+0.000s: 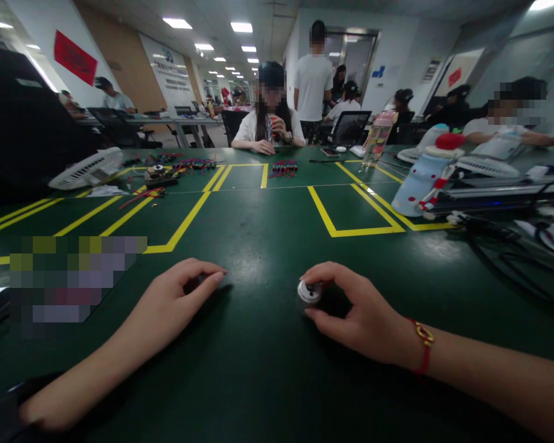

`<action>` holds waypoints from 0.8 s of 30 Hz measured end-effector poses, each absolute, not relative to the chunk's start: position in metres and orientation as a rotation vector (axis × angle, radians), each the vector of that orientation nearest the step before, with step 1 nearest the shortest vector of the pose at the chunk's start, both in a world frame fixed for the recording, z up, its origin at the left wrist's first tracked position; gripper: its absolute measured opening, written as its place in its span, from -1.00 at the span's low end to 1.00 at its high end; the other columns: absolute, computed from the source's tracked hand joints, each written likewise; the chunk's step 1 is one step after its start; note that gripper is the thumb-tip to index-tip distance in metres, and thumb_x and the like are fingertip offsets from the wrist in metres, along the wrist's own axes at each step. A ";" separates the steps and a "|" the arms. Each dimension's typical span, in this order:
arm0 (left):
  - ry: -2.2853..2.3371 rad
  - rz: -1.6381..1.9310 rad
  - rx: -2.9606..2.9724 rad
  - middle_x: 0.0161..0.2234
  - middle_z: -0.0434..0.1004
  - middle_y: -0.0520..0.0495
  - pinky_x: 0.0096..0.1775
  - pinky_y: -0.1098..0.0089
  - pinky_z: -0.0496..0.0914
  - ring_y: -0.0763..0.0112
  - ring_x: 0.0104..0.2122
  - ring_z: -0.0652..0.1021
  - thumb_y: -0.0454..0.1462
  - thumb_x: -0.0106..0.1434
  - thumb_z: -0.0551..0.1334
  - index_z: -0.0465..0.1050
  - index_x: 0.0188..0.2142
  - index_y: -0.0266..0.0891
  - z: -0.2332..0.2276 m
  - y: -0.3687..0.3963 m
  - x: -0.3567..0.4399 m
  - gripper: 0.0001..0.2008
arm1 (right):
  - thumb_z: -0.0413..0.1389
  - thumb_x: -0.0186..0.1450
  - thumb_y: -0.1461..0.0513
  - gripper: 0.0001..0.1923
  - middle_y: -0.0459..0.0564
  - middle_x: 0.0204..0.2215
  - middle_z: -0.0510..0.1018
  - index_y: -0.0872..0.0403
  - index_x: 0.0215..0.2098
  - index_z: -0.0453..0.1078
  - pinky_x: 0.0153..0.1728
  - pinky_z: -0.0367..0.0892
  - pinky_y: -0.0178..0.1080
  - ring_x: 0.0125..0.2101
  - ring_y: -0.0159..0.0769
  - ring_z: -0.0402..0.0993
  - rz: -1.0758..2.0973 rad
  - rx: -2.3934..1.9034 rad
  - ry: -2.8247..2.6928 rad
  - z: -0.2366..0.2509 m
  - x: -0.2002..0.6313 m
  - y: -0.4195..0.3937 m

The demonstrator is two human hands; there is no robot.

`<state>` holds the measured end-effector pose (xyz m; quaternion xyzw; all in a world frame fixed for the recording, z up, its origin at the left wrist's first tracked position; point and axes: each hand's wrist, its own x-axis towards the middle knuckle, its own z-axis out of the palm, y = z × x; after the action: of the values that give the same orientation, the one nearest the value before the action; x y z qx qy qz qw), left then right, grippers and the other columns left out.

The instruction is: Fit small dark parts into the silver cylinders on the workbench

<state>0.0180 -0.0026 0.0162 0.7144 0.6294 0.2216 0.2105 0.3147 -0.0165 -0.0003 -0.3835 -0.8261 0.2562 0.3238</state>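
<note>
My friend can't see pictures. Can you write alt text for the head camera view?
Two bare hands rest on a dark green table with yellow lines: the right hand holds a small silver-topped round object, the left hand curls over something hidden.

No writing can be read. The red sign (75, 57) and the white wall board (170, 69) carry marks too blurred to make out.

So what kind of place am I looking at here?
Likely a shared assembly workroom: a long green table taped into yellow bays, bundles of wired parts, and other people seated along it. The right hand holds a small metal part.
</note>
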 end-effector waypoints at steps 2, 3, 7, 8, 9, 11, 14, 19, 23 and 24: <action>1.582 0.673 2.071 -0.14 0.55 -0.07 -0.19 0.28 0.41 0.20 -0.18 0.53 -0.02 0.28 0.15 0.55 -0.15 -0.06 0.019 -0.007 0.042 -0.69 | 0.22 0.17 0.15 -0.49 -0.01 -0.09 0.45 -0.01 0.04 0.19 -0.08 0.41 -0.21 -0.13 -0.35 0.45 0.739 -1.050 -2.116 -0.004 0.316 -0.016; 1.469 0.689 2.104 -0.13 0.54 -0.05 -0.20 0.29 0.41 0.24 -0.19 0.53 -0.04 0.29 0.15 0.55 -0.12 -0.02 0.022 -0.010 0.056 -0.71 | 0.23 0.16 0.15 -0.47 0.00 -0.09 0.45 0.00 0.04 0.18 -0.08 0.42 -0.21 -0.13 -0.35 0.45 0.769 -1.057 -2.093 -0.005 0.316 -0.016; 1.182 0.783 2.155 -0.21 0.53 -0.02 -0.16 0.33 0.41 0.32 -0.20 0.53 -0.15 0.29 0.21 0.59 -0.18 0.00 0.034 -0.013 0.102 -0.81 | 0.23 0.17 0.18 -0.54 -0.03 -0.14 0.47 0.01 -0.02 0.20 -0.14 0.43 -0.25 -0.17 -0.39 0.47 0.827 -1.040 -2.054 -0.006 0.314 -0.015; 1.165 0.806 2.150 -0.24 0.53 -0.02 -0.18 0.33 0.41 0.33 -0.22 0.53 -0.17 0.28 0.21 0.61 -0.23 -0.01 0.037 -0.012 0.107 -0.83 | 0.23 0.17 0.18 -0.53 -0.03 -0.14 0.47 0.01 -0.01 0.20 -0.14 0.43 -0.26 -0.17 -0.39 0.47 0.835 -1.038 -2.050 -0.006 0.314 -0.015; 1.168 0.833 2.145 -0.25 0.53 -0.01 -0.19 0.34 0.41 0.34 -0.23 0.53 -0.18 0.28 0.22 0.61 -0.27 -0.02 0.039 -0.011 0.111 -0.84 | 0.23 0.17 0.17 -0.52 -0.03 -0.14 0.48 0.01 0.01 0.19 -0.14 0.43 -0.26 -0.17 -0.40 0.47 0.842 -1.039 -2.045 -0.006 0.314 -0.015; 1.195 0.869 2.142 -0.26 0.53 0.00 -0.19 0.34 0.40 0.34 -0.23 0.52 -0.18 0.29 0.22 0.61 -0.31 -0.03 0.041 -0.008 0.112 -0.84 | 0.24 0.17 0.17 -0.50 -0.04 -0.12 0.48 0.00 0.03 0.20 -0.13 0.43 -0.27 -0.16 -0.41 0.47 0.859 -1.044 -2.048 -0.006 0.315 -0.014; 1.192 0.845 2.125 -0.24 0.53 0.01 -0.17 0.35 0.39 0.36 -0.22 0.52 -0.22 0.30 0.22 0.61 -0.24 -0.04 0.041 -0.007 0.111 -0.85 | 0.23 0.18 0.17 -0.52 -0.08 -0.13 0.49 -0.01 0.03 0.22 -0.15 0.42 -0.31 -0.18 -0.44 0.47 0.854 -1.038 -2.066 -0.007 0.315 -0.014; 1.176 0.855 2.064 -0.26 0.52 0.04 -0.19 0.40 0.37 0.42 -0.24 0.51 -0.26 0.26 0.28 0.62 -0.28 -0.09 0.041 -0.010 0.114 -0.89 | 0.23 0.18 0.16 -0.51 -0.11 -0.13 0.49 -0.03 0.04 0.22 -0.17 0.41 -0.36 -0.19 -0.49 0.46 0.821 -1.032 -2.073 -0.007 0.314 -0.014; 1.302 0.873 2.030 -0.28 0.49 0.06 -0.21 0.38 0.35 0.41 -0.28 0.50 -0.18 0.24 0.30 0.62 -0.27 -0.02 0.036 -0.007 0.104 -0.89 | 0.21 0.18 0.20 -0.55 -0.14 -0.14 0.50 -0.05 0.03 0.26 -0.18 0.40 -0.36 -0.21 -0.49 0.46 0.759 -1.048 -2.086 -0.004 0.315 -0.013; 1.318 0.831 2.049 -0.28 0.49 0.06 -0.20 0.36 0.35 0.39 -0.27 0.50 -0.17 0.23 0.31 0.62 -0.28 -0.01 0.031 -0.006 0.101 -0.90 | 0.20 0.18 0.21 -0.57 -0.15 -0.15 0.49 -0.05 0.01 0.28 -0.18 0.39 -0.36 -0.21 -0.49 0.45 0.730 -1.056 -2.091 -0.004 0.316 -0.013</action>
<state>0.1008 -0.0062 0.0313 0.7642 0.4917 0.3099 0.2798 0.3159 -0.0125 -0.0039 -0.4050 -0.8023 0.2801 0.3373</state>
